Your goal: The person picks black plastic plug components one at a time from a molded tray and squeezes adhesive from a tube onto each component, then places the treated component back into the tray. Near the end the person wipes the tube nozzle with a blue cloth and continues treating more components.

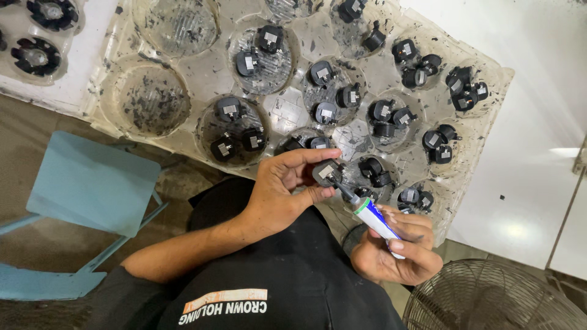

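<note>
Head view: left hand pinches small black part between thumb and fingers, above clear tray edge. Right hand grips white-blue tube, nozzle touching part. More black parts sit in tray wells. Blue chair left, fan lower right.

A tray lay on the table, with small parts grouped in its round wells. Below its near edge, the left hand held one part, the tube in the right hand touching it. A chair stood left, a fan lower right.
</note>
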The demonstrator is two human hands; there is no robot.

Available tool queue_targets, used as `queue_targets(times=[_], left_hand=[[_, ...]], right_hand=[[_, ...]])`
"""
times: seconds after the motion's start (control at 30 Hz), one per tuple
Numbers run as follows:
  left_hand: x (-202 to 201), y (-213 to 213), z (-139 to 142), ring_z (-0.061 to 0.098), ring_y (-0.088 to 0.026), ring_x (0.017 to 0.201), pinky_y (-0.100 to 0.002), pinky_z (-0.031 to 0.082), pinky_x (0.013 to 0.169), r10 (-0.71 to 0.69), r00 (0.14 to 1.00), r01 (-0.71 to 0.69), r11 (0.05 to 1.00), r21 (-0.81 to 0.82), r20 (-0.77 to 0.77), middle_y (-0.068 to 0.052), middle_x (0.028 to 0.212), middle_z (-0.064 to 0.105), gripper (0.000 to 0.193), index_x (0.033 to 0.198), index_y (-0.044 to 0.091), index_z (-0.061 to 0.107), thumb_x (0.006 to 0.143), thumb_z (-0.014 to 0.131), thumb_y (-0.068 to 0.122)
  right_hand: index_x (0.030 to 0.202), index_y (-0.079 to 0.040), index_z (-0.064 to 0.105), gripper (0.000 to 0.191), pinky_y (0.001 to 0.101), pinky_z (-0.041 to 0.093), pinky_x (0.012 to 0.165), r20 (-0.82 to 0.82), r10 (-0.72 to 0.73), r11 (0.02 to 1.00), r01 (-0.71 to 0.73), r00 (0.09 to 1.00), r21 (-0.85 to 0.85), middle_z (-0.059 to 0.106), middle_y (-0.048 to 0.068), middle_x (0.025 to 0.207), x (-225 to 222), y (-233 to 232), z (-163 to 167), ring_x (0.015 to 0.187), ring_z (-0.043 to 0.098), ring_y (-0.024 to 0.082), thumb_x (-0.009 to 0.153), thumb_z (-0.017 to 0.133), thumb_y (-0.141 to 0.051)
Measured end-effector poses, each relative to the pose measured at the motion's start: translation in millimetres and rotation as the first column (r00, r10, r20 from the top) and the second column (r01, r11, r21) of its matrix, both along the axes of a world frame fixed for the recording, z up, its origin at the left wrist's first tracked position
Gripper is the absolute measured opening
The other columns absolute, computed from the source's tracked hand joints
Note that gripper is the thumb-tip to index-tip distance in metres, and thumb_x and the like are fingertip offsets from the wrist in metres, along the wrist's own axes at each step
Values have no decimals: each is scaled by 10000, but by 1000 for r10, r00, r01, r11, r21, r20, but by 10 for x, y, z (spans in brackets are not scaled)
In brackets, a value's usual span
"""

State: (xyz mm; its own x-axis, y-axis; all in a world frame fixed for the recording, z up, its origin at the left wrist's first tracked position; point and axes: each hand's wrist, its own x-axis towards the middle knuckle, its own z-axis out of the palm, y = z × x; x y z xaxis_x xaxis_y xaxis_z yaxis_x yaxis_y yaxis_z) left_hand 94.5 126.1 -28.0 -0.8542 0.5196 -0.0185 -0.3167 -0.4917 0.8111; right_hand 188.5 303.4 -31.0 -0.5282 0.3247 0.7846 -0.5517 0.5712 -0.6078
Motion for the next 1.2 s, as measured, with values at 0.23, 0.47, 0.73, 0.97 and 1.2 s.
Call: queue_targets(times=[0.23, 0.47, 0.73, 0.97, 1.2], left_hand=[[24, 17, -23, 639, -87, 1152, -243, 558, 985, -34, 998, 28, 993, 114, 51, -19, 1281, 663, 483, 1399, 30, 619, 949, 721, -111], [78, 14, -50, 627, -74, 1002, -250, 576, 905, -169, 983, 160, 980, 114, 75, -33, 1216, 670, 467, 1452, 23, 618, 999, 725, -12], [51, 45, -90, 660, -85, 952, -275, 603, 887, -202, 970, 177, 967, 182, 132, -44, 1432, 656, 424, 1404, -8, 592, 999, 696, 61], [24, 44, -103, 665, -105, 940, -289, 589, 882, -234, 962, 207, 961, 184, 139, -54, 1259, 702, 456, 1452, -18, 587, 1021, 694, 85], [29, 25, -156, 664, -122, 920, -299, 584, 880, -255, 953, 217, 951, 219, 163, -69, 1101, 708, 462, 1475, -22, 605, 1047, 706, 123]], right_hand=[[1091, -74, 470, 365, 391, 679, 772, -110, -126, 989, 117, 986, -86, 604, 127, 918, -109, -54, -67, 824, 665, 215, 911, 768, 37], [1159, -93, 453, 396, 353, 651, 820, -55, -80, 982, 69, 995, -176, 608, 132, 948, -35, -12, -45, 857, 686, 240, 944, 758, 41], [1122, -90, 465, 416, 408, 663, 753, -125, -71, 981, 47, 990, -187, 601, 125, 897, -118, -18, -60, 787, 664, 221, 871, 744, 90], [1110, -90, 456, 404, 414, 663, 792, -73, -27, 990, 17, 997, -143, 595, 124, 887, -128, 34, -52, 797, 662, 215, 893, 750, 82], [1087, -82, 469, 390, 384, 660, 761, -47, -79, 972, 67, 996, -225, 618, 126, 899, -157, -84, -44, 803, 655, 204, 907, 797, 29]])
